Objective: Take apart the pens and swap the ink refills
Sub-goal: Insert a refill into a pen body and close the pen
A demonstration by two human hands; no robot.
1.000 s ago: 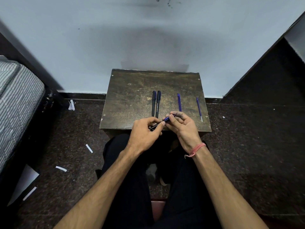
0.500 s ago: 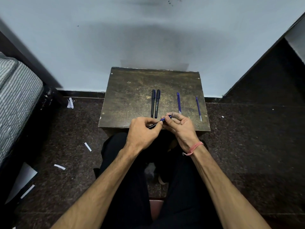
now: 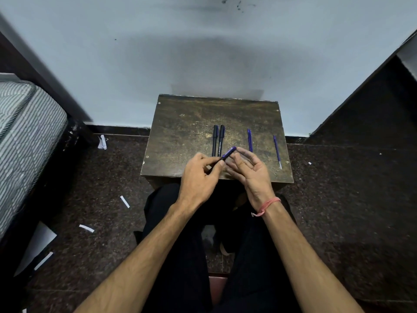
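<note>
step: mid-disassembly, judged | left hand (image 3: 198, 177) fingers pinched on blue plastic pen (image 3: 228, 152), frame centre, above small dark wooden table (image 3: 180, 132) | right hand (image 3: 250, 170) fingers spread, empty, beside pen tip end | two dark capped pens (image 3: 218, 140), loose blue refills (image 3: 249, 140) lie on table | next: right regrip pen, pull apart

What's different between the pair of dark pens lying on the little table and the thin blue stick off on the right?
The two dark pens are thicker and near black; the lone blue refill is much thinner and blue. The pens lie side by side near the middle of the table; the refill lies alone near its right edge. The refill shows a pale tip at its near end; the pens are capped at the far end. Both point roughly away from the person.
</note>
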